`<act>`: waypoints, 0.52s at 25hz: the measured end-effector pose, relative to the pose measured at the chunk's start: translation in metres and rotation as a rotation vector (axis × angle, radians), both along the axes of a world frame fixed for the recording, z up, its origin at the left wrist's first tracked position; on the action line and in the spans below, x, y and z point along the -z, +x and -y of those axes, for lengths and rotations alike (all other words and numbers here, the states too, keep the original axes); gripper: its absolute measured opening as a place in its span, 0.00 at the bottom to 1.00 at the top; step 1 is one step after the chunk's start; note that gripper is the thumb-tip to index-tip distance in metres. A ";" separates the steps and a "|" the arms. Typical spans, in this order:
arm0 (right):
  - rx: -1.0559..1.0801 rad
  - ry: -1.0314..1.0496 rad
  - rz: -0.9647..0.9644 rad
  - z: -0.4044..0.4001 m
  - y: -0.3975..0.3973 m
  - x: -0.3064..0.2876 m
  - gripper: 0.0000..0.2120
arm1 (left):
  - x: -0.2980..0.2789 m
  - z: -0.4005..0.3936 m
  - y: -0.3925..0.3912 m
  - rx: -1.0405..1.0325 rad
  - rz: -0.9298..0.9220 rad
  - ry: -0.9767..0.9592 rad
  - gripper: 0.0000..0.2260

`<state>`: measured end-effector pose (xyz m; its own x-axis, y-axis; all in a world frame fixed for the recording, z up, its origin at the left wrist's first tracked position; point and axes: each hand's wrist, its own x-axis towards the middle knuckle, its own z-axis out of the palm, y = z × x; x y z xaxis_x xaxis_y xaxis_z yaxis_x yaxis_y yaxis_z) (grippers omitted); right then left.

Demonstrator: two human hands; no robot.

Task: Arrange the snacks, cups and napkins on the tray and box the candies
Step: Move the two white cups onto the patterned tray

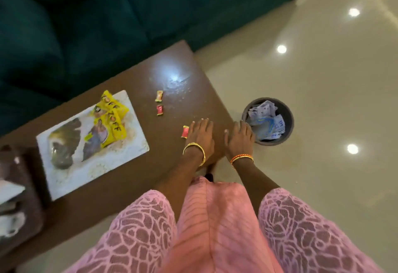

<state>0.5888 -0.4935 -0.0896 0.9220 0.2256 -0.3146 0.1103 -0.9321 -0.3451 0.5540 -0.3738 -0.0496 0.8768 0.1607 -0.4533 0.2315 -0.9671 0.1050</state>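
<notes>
A white patterned tray (129, 156) lies on the brown table (133, 186), with yellow snack packets (112, 117) and a darker packet (94, 139) on it. Three wrapped candies lie on the bare table: a yellow-red one (159, 96), a red one (159, 110) and another red one (185, 132). My left hand (200, 134) rests flat on the table, its thumb side touching that last candy. My right hand (238, 138) lies flat at the table's right edge, fingers apart, holding nothing.
A round dark bin (288, 117) full of crumpled paper stands on the glossy floor just right of the table. A dark green sofa (86, 24) runs behind the table. A dark box with white napkins (13, 203) sits blurred at the far left.
</notes>
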 end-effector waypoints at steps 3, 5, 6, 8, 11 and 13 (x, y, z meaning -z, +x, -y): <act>-0.197 0.011 0.029 -0.026 -0.043 -0.023 0.25 | -0.011 -0.030 -0.063 -0.224 0.039 0.011 0.25; -0.326 -0.010 0.022 -0.041 -0.073 -0.031 0.26 | -0.017 -0.044 -0.103 -0.371 0.061 0.028 0.25; -0.393 -0.024 0.019 -0.048 -0.088 -0.034 0.26 | -0.020 -0.050 -0.121 -0.438 0.060 0.026 0.25; -0.533 -0.030 0.046 -0.067 -0.118 -0.041 0.26 | -0.023 -0.063 -0.161 -0.562 0.057 0.027 0.25; -0.676 0.017 0.097 -0.102 -0.162 -0.044 0.24 | -0.024 -0.089 -0.220 -0.689 0.072 0.032 0.25; -0.771 0.045 0.129 -0.134 -0.192 -0.043 0.23 | -0.020 -0.116 -0.265 -0.771 0.079 0.052 0.25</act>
